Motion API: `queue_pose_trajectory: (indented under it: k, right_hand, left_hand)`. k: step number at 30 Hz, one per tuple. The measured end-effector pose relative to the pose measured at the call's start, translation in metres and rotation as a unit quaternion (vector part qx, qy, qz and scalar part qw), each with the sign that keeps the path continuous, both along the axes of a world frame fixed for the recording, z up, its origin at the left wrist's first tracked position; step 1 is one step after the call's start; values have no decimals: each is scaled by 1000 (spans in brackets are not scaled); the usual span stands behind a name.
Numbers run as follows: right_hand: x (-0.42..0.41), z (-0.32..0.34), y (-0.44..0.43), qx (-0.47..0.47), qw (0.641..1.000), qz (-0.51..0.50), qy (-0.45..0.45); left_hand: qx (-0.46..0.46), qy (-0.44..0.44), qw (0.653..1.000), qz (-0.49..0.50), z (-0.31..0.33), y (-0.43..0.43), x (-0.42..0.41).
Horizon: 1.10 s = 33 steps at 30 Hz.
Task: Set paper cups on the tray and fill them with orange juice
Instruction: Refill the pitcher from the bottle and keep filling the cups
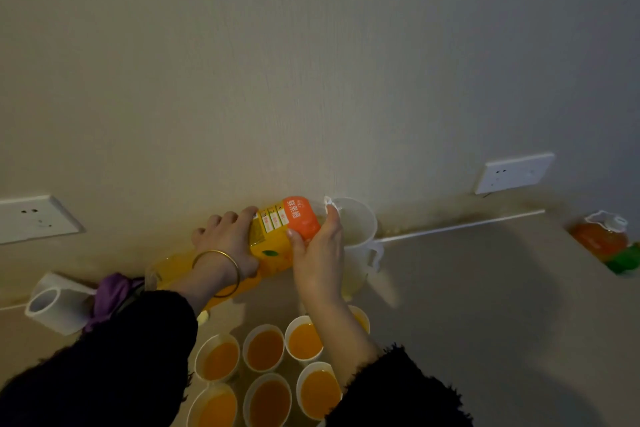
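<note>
A large orange juice bottle point(277, 236) lies tilted almost flat, its neck pointing into a clear plastic pitcher point(360, 229) by the wall. My left hand point(228, 239) grips the bottle's body from above. My right hand point(318, 250) holds the bottle near its neck, at the pitcher's rim. Below, several white paper cups point(265, 350) filled with orange juice stand close together. My arms hide part of them, and no tray can be made out under them.
A second juice bottle point(602, 236) with a white cap stands at the far right edge of the counter. A white cup point(55, 302) lies on its side at the left, next to a purple object point(110, 295). Wall sockets point(512, 172) sit above the counter.
</note>
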State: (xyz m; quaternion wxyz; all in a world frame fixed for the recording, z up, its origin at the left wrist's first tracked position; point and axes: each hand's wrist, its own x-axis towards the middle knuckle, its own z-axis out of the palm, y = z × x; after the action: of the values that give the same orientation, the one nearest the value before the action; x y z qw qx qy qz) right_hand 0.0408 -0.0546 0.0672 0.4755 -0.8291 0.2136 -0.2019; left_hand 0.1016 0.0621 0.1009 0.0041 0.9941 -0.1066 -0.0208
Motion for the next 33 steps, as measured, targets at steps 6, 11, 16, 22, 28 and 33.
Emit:
queue_pose_trajectory:
  k: [6, 11, 16, 22, 28, 33]
  right_hand:
    - [6, -2, -4, 5, 1000, 5, 5]
    - [9, -2, -4, 19, 1000, 2, 4]
    - [12, -1, -3, 25, 1000, 6, 4]
    - [16, -2, -1, 31, 999, 10, 12]
    - [18, -2, 0, 41, 999, 13, 11]
    - [18, -1, 0, 38, 999, 12, 16]
  left_hand:
    - [14, -1, 1000, -3, 3, -1, 6]
    - [33, -14, 999, -14, 6, -1, 13]
    - [40, -11, 999, -12, 7, 2, 16]
    - [44, 4, 999, -4, 6, 5, 19]
    - [55, 6, 998, -9, 9, 5, 24]
    - [60, 7, 998, -13, 10, 5, 26]
